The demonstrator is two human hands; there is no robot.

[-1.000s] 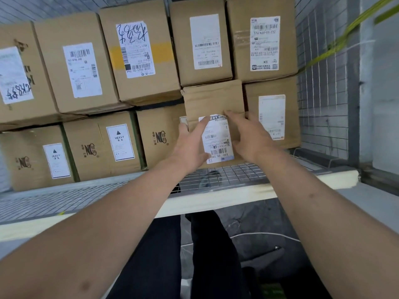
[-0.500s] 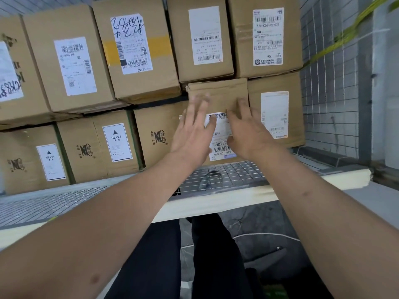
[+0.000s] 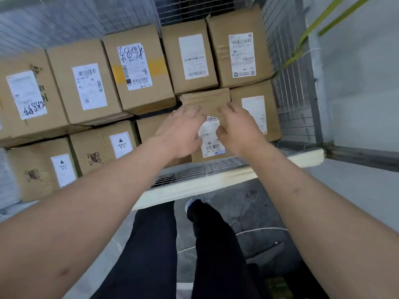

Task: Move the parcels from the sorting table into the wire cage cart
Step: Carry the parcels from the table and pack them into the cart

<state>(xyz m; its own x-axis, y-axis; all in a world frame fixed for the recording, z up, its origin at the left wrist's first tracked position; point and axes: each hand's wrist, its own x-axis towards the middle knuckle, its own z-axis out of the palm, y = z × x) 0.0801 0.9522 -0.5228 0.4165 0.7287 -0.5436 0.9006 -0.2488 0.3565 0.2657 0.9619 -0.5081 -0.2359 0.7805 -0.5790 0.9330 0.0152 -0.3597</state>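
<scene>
A small brown parcel (image 3: 206, 100) with a white label stands upright on the wire floor of the cage cart (image 3: 200, 171), in the bottom row between two other boxes. My left hand (image 3: 182, 131) lies in front of its left side with fingers spread. In front of the parcel's right side is my right hand (image 3: 236, 128), fingers loosely curled. Neither hand grips the parcel. The cart holds several stacked cardboard parcels, such as one with yellow tape (image 3: 138, 67).
The cart's wire mesh wall (image 3: 291, 100) rises on the right, with a green strap (image 3: 302, 44) across it. A pale front rail (image 3: 216, 184) edges the cart floor. Boxes labelled HEAVY (image 3: 103, 145) fill the lower left. My legs stand on the grey floor (image 3: 248, 208) below.
Both hands had held the small parcel by its sides, then pushed flat against its front. Now they have eased back from it. The view has tilted up.
</scene>
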